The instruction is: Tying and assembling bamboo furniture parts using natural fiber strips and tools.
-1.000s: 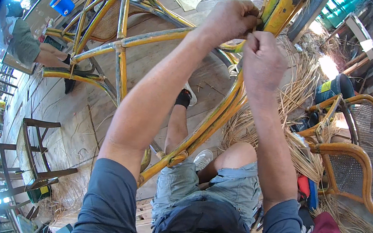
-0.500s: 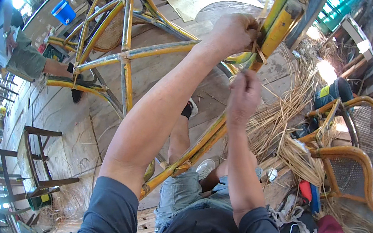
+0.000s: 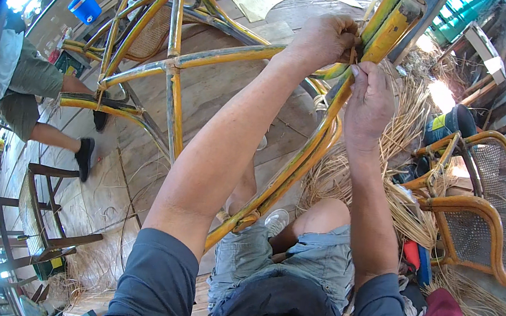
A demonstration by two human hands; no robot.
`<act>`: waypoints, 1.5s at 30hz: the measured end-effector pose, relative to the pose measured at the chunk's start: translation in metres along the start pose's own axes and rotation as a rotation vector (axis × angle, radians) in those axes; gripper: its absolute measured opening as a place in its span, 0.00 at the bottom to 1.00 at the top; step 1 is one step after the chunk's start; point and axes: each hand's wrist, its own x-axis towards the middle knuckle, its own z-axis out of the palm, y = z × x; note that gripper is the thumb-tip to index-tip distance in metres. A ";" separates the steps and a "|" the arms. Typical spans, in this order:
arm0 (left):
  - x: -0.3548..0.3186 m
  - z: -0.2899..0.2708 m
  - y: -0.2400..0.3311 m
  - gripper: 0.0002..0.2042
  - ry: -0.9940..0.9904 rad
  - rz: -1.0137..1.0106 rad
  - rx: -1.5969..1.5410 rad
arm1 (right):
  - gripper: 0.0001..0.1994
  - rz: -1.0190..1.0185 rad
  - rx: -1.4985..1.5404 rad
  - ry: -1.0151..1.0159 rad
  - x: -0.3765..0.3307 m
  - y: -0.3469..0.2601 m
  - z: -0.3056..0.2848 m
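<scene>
A yellow-and-green rattan furniture frame stands before me, its poles streaked dark in places. My left hand is closed, pinching a thin cane strip at the joint below the thick upright double pole. Just to its right and lower, my right hand is closed too, thumb and fingertips pressed together by the same joint. Most of the strip is hidden by the fingers. Below my hands a paired pole slants down toward my knees.
A heap of loose cane strips lies right of the frame. Beyond it stands a woven-backed rattan chair. Dark wooden chair frames are at the left. A person's leg and another's shorts show there, near a blue bucket.
My right hand has moved up and right, closer to the joint. My left hand stays at the joint, still pinched. At the left, a second leg has come into view.
</scene>
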 end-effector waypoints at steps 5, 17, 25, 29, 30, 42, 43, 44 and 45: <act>0.004 -0.002 -0.003 0.08 -0.015 0.013 0.072 | 0.06 -0.169 -0.219 -0.144 0.011 0.001 -0.014; 0.015 -0.015 -0.015 0.07 -0.049 0.041 0.055 | 0.06 -0.274 -0.463 -0.421 0.033 -0.028 -0.017; 0.012 -0.011 -0.013 0.07 -0.011 0.002 -0.122 | 0.07 -0.002 -0.315 -0.227 0.025 -0.032 0.004; 0.008 -0.023 0.009 0.12 -0.013 0.131 0.306 | 0.06 -0.166 -0.355 -0.211 0.023 -0.023 0.013; 0.008 -0.023 0.009 0.11 -0.023 0.137 0.274 | 0.05 -0.215 -0.383 -0.223 0.023 -0.021 0.015; 0.020 -0.020 -0.008 0.11 -0.155 -0.067 -0.130 | 0.09 -0.218 -0.432 -0.370 0.014 -0.027 0.016; 0.020 -0.020 -0.007 0.11 -0.158 -0.058 -0.120 | 0.11 -0.206 -0.456 -0.410 0.013 -0.029 0.014; 0.019 -0.023 -0.007 0.11 -0.172 -0.063 -0.082 | 0.13 -0.204 -0.502 -0.442 0.010 -0.034 0.012; 0.017 -0.027 -0.007 0.11 -0.184 -0.068 -0.044 | 0.13 -0.206 -0.494 -0.431 0.008 -0.041 0.010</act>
